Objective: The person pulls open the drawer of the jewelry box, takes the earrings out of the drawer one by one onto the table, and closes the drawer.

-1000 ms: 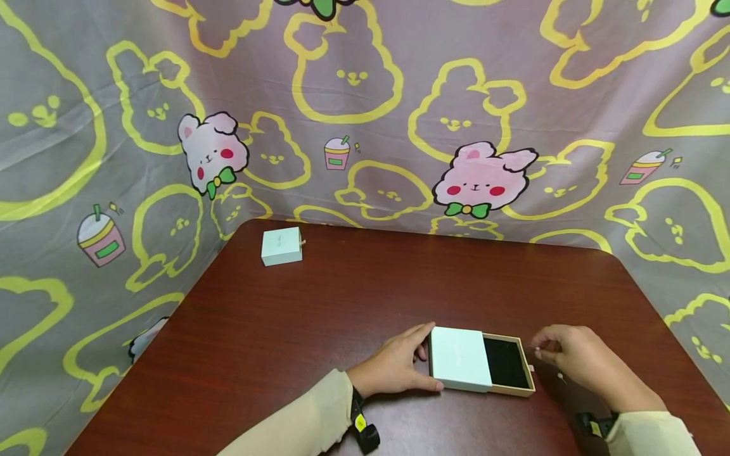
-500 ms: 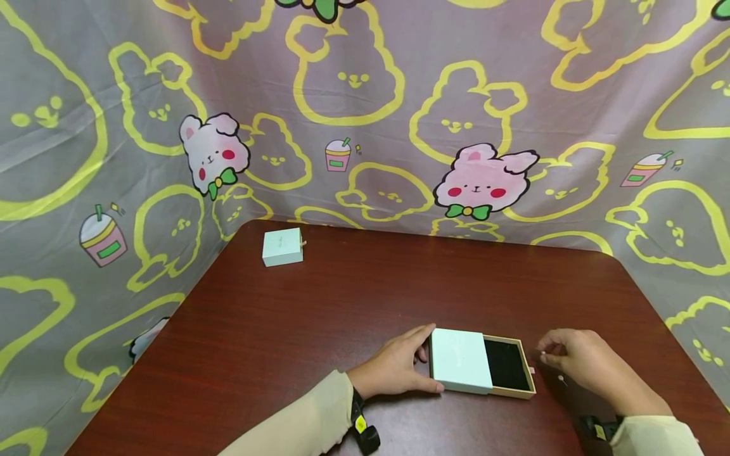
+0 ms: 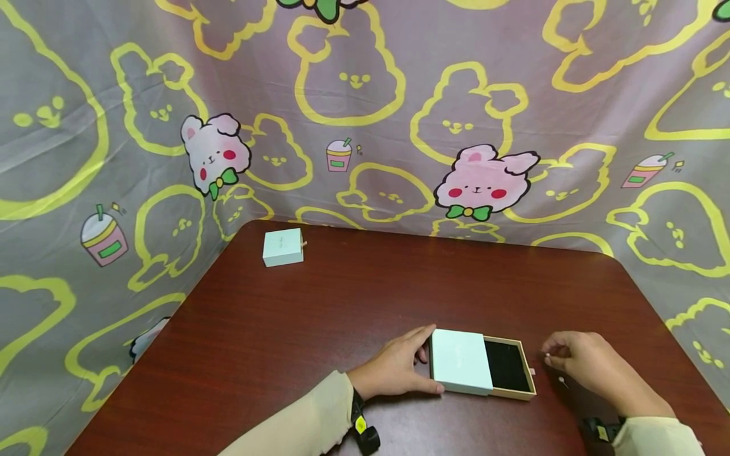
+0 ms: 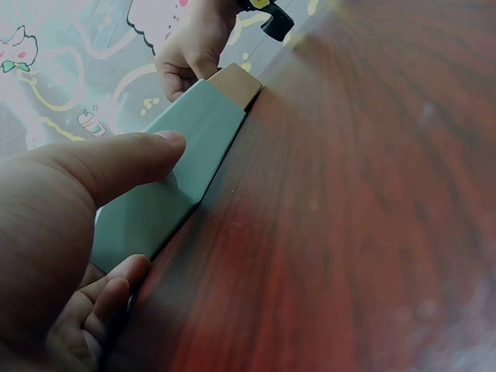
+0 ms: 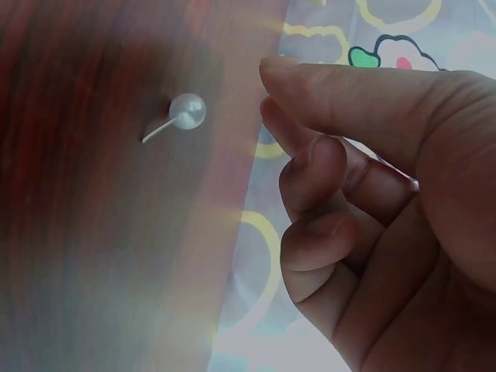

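Note:
My left hand (image 3: 393,364) grips the closed end of a pale mint drawer box (image 3: 461,360), with the thumb along its near side, as the left wrist view also shows. The drawer (image 3: 506,364), black-lined with a cream rim, stands partly slid out to the right. Just right of it hovers my right hand (image 3: 587,364), fingers curled, thumb and forefinger tips close together. A pale speck shows at the thumb tip in the head view; whether it is a held thing or a nail I cannot tell. Below those fingers a pearl stud earring (image 5: 187,111) lies on the table.
A second small mint box (image 3: 283,247) with a pull tab stands at the back left of the brown table (image 3: 365,285). Printed cloth (image 3: 376,95) hangs behind and along the sides. A black camera (image 3: 367,437) is strapped to the left wrist.
My right hand has drifted slightly right, away from the drawer's end. The left hand, the box and the earring on the table have stayed in place.

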Motion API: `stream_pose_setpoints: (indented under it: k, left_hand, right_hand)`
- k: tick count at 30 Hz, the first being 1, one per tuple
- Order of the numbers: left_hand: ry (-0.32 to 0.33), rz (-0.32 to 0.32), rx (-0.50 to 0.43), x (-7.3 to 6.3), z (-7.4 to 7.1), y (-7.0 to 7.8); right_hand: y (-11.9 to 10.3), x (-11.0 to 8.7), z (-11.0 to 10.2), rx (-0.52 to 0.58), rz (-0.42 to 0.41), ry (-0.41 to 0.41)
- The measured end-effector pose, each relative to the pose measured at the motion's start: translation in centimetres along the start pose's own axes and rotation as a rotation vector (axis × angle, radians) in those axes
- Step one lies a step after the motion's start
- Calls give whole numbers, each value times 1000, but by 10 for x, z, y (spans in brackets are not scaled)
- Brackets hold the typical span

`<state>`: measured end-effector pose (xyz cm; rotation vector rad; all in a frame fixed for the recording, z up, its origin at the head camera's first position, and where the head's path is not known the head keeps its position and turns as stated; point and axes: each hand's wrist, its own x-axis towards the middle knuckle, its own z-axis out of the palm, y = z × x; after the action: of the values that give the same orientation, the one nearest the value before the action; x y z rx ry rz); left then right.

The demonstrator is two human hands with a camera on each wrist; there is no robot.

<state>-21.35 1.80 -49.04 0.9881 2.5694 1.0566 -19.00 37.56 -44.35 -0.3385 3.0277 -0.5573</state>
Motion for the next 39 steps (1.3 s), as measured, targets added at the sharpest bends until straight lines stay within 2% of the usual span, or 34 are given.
stream_pose_setpoints:
  k: [19,32,39]
  left_hand:
    - [0,2,-15,-1,1,-1]
    - [-6,-6,-20,0,2,-1]
    - [4,-4,-24,1,1,-1]
  right_hand:
    - [7,0,3,10,41,-32]
    - [14,0,6,0,21,-13]
    - [16,2,6,-15,53,-23]
